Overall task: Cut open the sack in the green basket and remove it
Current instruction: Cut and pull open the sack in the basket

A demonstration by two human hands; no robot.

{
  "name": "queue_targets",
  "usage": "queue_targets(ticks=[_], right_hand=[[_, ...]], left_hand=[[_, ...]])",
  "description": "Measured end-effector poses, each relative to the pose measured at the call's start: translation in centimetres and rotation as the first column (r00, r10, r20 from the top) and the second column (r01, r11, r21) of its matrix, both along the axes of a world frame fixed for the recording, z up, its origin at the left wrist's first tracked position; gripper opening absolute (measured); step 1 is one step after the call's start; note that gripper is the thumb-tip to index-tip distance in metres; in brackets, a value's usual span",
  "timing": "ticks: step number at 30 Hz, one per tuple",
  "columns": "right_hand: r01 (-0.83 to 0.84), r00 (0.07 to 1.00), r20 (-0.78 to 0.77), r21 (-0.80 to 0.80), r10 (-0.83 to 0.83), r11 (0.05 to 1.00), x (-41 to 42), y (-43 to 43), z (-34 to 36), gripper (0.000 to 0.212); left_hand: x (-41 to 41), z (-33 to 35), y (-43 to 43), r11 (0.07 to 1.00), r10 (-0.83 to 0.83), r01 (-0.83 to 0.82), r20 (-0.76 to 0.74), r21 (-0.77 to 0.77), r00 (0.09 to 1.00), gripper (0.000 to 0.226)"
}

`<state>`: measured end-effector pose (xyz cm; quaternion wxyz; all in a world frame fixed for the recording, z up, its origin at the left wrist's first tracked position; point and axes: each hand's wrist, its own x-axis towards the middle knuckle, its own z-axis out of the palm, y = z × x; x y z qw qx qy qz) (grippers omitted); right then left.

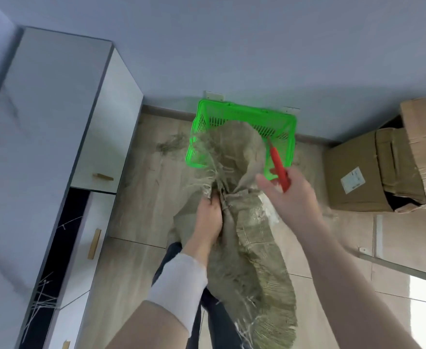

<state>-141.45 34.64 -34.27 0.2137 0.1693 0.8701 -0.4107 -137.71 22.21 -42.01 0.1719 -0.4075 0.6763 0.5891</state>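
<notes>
A green plastic basket (244, 114) stands on the floor against the wall. A frayed olive burlap sack (232, 147) rises out of it and drapes down toward me past my knees. My left hand (209, 217) grips the bunched middle of the sack. My right hand (287, 195) holds a red-handled cutter (278, 165), its tip pointing into the basket beside the sack's right side.
White cabinets (55, 122) with wooden handles stand along the left. Brown cardboard boxes (373, 172) sit at the right. Loose sack fibres (169, 144) lie on the wood-look floor left of the basket.
</notes>
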Motion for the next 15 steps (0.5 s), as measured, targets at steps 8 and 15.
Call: queue_targets(ticks=[8,15], right_hand=[[0.083,0.991,0.112,-0.117,-0.070,0.990,2.9,-2.7,-6.0,0.031],[0.246,0.963,0.168,-0.225,-0.211,0.943,2.4,-4.2,-6.6,0.014]], left_hand=[[-0.3,-0.8,-1.3,0.995,-0.097,0.099,-0.050,0.024,0.994,0.034],[3.1,1.1,-1.0,0.996,0.093,-0.094,0.145,0.001,0.985,0.080]])
